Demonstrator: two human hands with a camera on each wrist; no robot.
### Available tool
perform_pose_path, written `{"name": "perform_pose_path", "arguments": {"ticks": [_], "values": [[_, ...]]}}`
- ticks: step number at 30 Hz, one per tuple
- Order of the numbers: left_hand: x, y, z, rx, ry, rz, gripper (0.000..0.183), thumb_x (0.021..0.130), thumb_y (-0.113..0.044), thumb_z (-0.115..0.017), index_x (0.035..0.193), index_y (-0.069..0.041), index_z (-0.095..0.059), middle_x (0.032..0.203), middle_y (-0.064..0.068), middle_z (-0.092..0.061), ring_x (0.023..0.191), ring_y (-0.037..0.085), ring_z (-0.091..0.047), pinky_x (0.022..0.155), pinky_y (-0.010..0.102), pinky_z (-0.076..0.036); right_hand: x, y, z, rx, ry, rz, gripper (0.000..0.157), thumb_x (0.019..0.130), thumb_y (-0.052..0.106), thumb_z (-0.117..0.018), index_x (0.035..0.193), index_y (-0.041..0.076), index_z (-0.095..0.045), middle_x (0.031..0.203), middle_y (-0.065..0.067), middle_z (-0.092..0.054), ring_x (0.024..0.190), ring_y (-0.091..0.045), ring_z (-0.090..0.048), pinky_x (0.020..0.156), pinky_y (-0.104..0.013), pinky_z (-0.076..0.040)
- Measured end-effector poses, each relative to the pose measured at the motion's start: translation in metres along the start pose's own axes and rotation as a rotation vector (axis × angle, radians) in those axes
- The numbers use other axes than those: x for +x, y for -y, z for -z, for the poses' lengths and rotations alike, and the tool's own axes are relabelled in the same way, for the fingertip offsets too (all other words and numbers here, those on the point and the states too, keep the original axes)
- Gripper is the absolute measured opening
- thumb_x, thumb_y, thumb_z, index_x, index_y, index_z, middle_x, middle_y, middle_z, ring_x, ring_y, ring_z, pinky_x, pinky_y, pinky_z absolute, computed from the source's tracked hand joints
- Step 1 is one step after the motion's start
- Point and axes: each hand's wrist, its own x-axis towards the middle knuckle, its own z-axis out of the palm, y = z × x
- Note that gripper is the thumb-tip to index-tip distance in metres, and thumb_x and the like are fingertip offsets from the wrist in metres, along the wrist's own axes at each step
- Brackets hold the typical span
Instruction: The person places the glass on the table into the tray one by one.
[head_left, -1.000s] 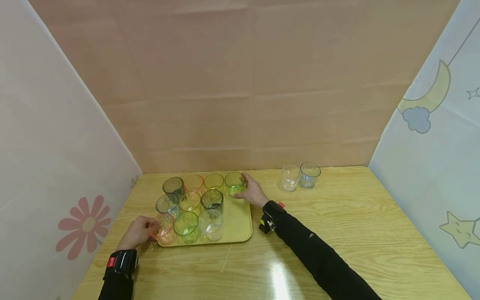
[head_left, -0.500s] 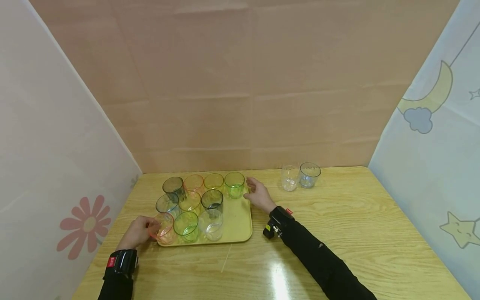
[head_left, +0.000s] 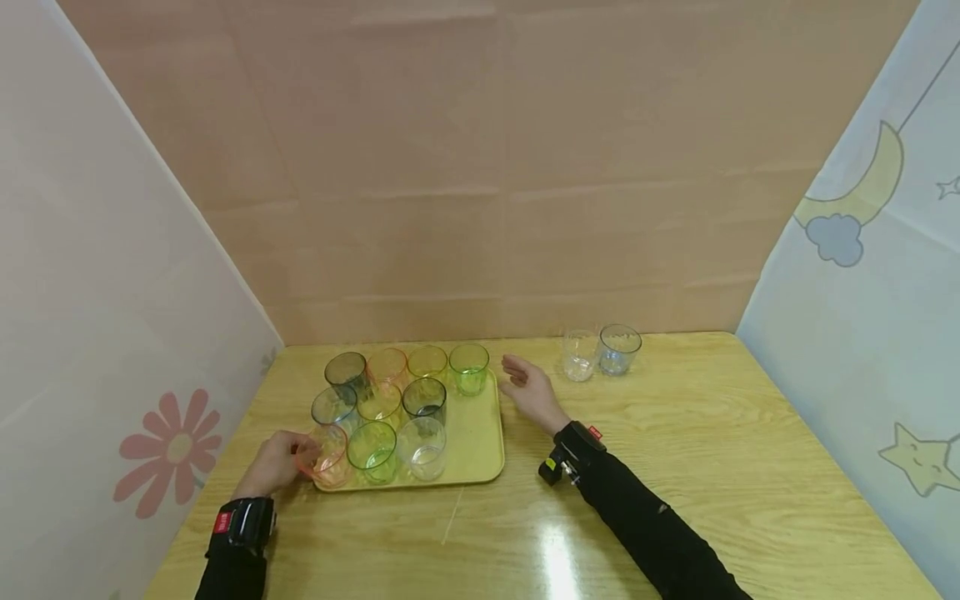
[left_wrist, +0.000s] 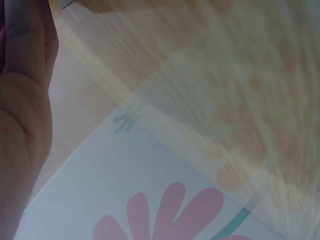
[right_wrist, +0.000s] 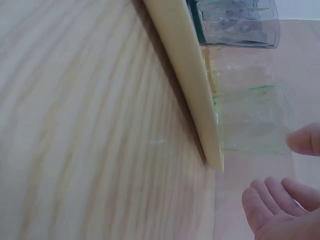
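Observation:
Several tinted drinking glasses stand upright in rows on a pale yellow tray (head_left: 478, 442) in the head view. At its front left corner is a pink glass (head_left: 330, 468), and my left hand (head_left: 272, 467) grips its left side, fingertips partly behind the wall. The left wrist view shows only part of this hand (left_wrist: 25, 100). My right hand (head_left: 534, 393) is off the tray's right edge, fingers extended, holding nothing. Nearest to it is a green glass (head_left: 470, 372) at the back right corner; the right wrist view shows thumb and fingers apart from that green glass (right_wrist: 255, 120).
Farther right, near the table's back edge, stand a clear glass (head_left: 580, 358) and a bluish glass (head_left: 619, 352). A brown paper wall (head_left: 502, 208) rises behind the wooden table (head_left: 675, 433), with patterned panels at both sides.
My right hand has let go of the green glass and drawn back to the right, leaving it on the tray. The left hand stays at the pink glass.

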Motion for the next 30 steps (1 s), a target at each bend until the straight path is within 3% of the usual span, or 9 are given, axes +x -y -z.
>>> {"name": "perform_pose_path", "arguments": {"ticks": [10,12,17,20,24,27,30], "values": [[0.000,0.001,0.000,-0.008,0.003,0.000,0.019,0.093,-0.012,-0.063,0.080,-0.005,-0.074,0.086,0.007,-0.068,0.075,0.016,-0.057,0.063,0.029,-0.047,-0.011,0.002,0.029,0.023,-0.021,0.066,0.050,0.097,0.009,-0.060,0.143,-0.001,-0.045,0.140,-0.026,-0.051,0.127,-0.036,-0.052,0.105,-0.038,-0.045],[0.001,0.001,0.000,-0.008,-0.002,-0.004,0.018,0.093,-0.012,-0.063,0.082,-0.005,-0.074,0.084,0.007,-0.068,0.074,0.016,-0.057,0.062,0.029,-0.046,-0.005,-0.016,0.037,0.030,-0.046,0.118,0.050,0.098,0.021,-0.061,0.143,0.005,-0.047,0.139,-0.019,-0.053,0.126,-0.024,-0.055,0.104,-0.032,-0.045],[0.001,0.000,0.000,-0.013,0.003,0.010,0.017,0.094,-0.012,-0.063,0.085,-0.004,-0.074,0.081,0.005,-0.066,0.073,0.016,-0.055,0.061,0.029,-0.045,-0.003,-0.031,0.060,0.052,-0.128,0.221,0.050,0.098,0.032,-0.061,0.139,0.008,-0.051,0.135,-0.018,-0.056,0.118,-0.015,-0.059,0.100,-0.028,-0.047],[0.001,0.000,0.001,-0.003,0.003,0.000,0.017,0.094,-0.012,-0.063,0.086,-0.003,-0.075,0.083,0.006,-0.067,0.073,0.016,-0.055,0.061,0.029,-0.045,-0.009,-0.025,0.073,0.101,-0.162,0.268,0.043,0.097,0.022,-0.062,0.136,0.005,-0.054,0.132,-0.020,-0.057,0.115,-0.019,-0.060,0.098,-0.029,-0.048],[0.000,0.000,0.003,-0.007,0.004,-0.007,0.017,0.094,-0.012,-0.062,0.087,-0.002,-0.074,0.083,0.007,-0.067,0.072,0.016,-0.054,0.061,0.029,-0.043,-0.013,-0.022,0.082,0.068,-0.294,0.303,0.037,0.096,0.015,-0.063,0.130,0.001,-0.059,0.125,-0.019,-0.062,0.113,-0.023,-0.061,0.097,-0.030,-0.048],[0.001,0.000,0.003,-0.009,0.009,0.000,0.018,0.094,-0.013,-0.062,0.086,-0.003,-0.074,0.082,0.006,-0.066,0.072,0.016,-0.053,0.061,0.028,-0.043,-0.018,-0.011,0.085,-0.045,-0.468,0.300,0.035,0.093,0.011,-0.065,0.125,-0.002,-0.062,0.122,-0.023,-0.063,0.113,-0.033,-0.060,0.097,-0.038,-0.048],[0.001,0.001,0.002,0.005,0.010,0.003,0.018,0.094,-0.013,-0.061,0.086,-0.004,-0.074,0.084,0.006,-0.067,0.073,0.016,-0.054,0.062,0.029,-0.043,-0.019,-0.007,0.089,-0.136,-0.566,0.285,0.037,0.091,0.009,-0.065,0.127,-0.001,-0.061,0.128,-0.024,-0.059,0.120,-0.041,-0.054,0.102,-0.047,-0.044]]}}
